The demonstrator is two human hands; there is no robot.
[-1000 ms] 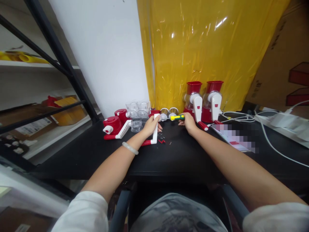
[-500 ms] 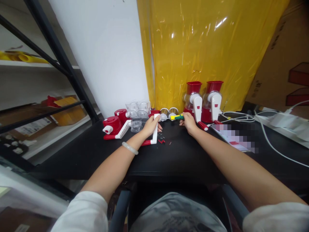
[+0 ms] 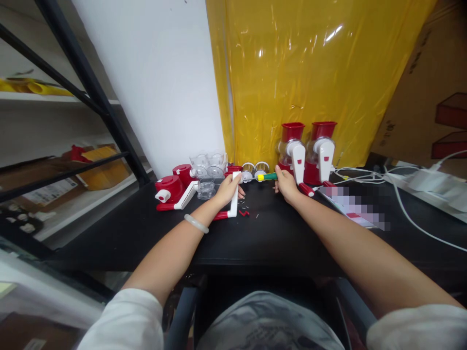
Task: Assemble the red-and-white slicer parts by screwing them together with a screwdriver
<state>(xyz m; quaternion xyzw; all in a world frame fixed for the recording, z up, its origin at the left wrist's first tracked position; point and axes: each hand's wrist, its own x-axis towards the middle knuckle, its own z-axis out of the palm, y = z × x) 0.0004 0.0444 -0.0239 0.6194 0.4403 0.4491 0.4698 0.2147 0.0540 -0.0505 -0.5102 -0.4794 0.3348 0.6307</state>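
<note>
My left hand [image 3: 228,190] is closed around a white crank handle [image 3: 234,198] with a red grip, held above the black table. In my right hand [image 3: 286,185] is a screwdriver [image 3: 268,177] with a green and yellow handle. Its shaft points left and reaches the upper end of the crank handle; the exact contact is too small to make out. Below the hands lie several small screws [image 3: 257,216] and a red plastic piece [image 3: 244,213]. Two metal grater drums [image 3: 261,168] stand just behind the screwdriver.
Two assembled red and white rotary graters [image 3: 293,150] stand at the back right. Red grater bases [image 3: 170,187] and clear plastic hoppers [image 3: 207,165] sit on the left. White cables [image 3: 365,176] and a phone-like flat object [image 3: 350,206] lie right. A black-framed shelf [image 3: 109,116] borders the left.
My right hand's fingers have shifted slightly on the screwdriver handle, showing more of its green part. My left hand and the crank handle stay in place.
</note>
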